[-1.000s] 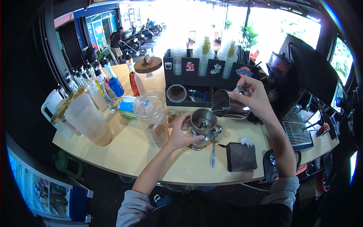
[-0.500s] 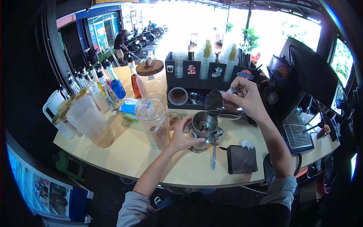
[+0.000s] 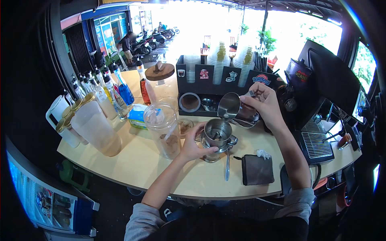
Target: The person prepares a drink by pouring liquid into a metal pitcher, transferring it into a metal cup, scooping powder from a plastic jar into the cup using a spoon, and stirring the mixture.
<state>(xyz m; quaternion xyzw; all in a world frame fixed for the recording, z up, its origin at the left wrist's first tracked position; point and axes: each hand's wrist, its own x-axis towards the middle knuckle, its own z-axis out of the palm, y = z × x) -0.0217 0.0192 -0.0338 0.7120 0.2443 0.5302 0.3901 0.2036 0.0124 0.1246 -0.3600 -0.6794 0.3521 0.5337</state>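
Observation:
My left hand [image 3: 194, 145] wraps round a metal drip filter [image 3: 217, 132], which sits on top of a glass cup [image 3: 210, 156]. Closed on the handle of a steel pitcher [image 3: 229, 106], my right hand [image 3: 262, 103] holds it tilted with its mouth just above the filter's rim. Whether liquid runs from it is too small to tell. A spoon [image 3: 227, 168] lies just right of the cup. Left of my left hand stands a tall clear jar [image 3: 163, 132] with brown powder and a scoop inside; a small dish [image 3: 184, 127] is behind my fingers.
A dark folded cloth [image 3: 257, 170] lies at the right front. An espresso machine [image 3: 317, 136] stands at the right, a black cup rack [image 3: 209, 88] behind. Plastic pitcher [image 3: 96, 128], syrup bottles [image 3: 124, 88] and tissue pack [image 3: 138, 116] stand left. A person [image 3: 127, 47] is outside.
The view has shifted slightly. The pitcher first moved left over the filter and its tilt has changed, with more of its inside now showing. My left hand has stayed on the filter.

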